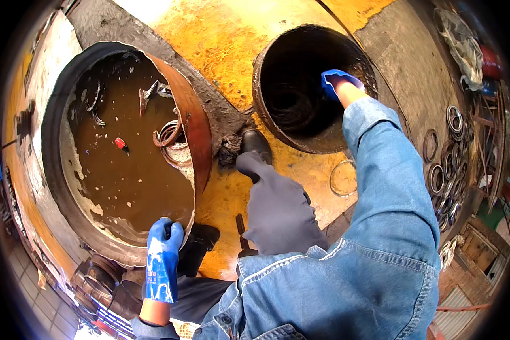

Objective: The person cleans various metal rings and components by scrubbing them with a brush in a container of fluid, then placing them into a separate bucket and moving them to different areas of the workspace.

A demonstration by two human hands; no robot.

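My left hand (164, 252), in a blue rubber glove, is closed at the near rim of a wide round metal tub (201, 136). Its curled fingers lie over the edge. Murky brown liquid (133, 187) fills the tub, with several metal rings (169, 136) poking out at the right side. A small red and black piece (121, 145) shows at the liquid's surface. My right arm reaches into a dark, grimy drum (260, 93) at the far right. Of my right hand (331, 85) only the blue glove cuff shows; its fingers and anything in them are hidden in the dark.
Many metal rings (436, 178) lie on the floor at the right, and a single thin ring (343, 178) lies near the drum. Cylindrical metal parts (99, 283) stand below the tub. My boot (255, 144) is between tub and drum on a yellow, stained floor (226, 51).
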